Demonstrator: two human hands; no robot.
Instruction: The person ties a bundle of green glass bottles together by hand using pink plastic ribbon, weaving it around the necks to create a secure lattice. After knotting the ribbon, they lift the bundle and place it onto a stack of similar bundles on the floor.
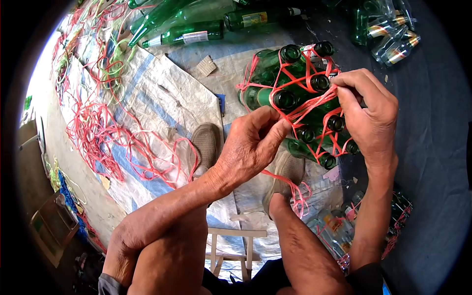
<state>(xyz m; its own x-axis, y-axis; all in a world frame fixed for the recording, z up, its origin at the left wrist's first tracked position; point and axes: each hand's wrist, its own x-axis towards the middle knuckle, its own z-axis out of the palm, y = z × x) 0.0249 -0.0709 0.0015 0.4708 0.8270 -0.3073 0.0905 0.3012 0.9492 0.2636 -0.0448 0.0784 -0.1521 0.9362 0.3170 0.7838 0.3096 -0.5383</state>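
Note:
A bundle of several green glass bottles [290, 78] stands upright on a woven tarp, laced together by red plastic string [307, 105] around the necks. My left hand [248, 145] pinches the red string at the bundle's near left side. My right hand [368, 110] grips the string at the bundle's right side, fingers curled over it. A loose tail of red string [295, 189] hangs down from my left hand toward my shoes.
Loose green bottles [189, 32] lie at the top. More bottles [393, 34] lie top right. A tied bundle of clear bottles [339, 228] rests lower right. Tangled red string [98, 132] covers the tarp [162, 93] at left. A wooden stool [236, 248] is under me.

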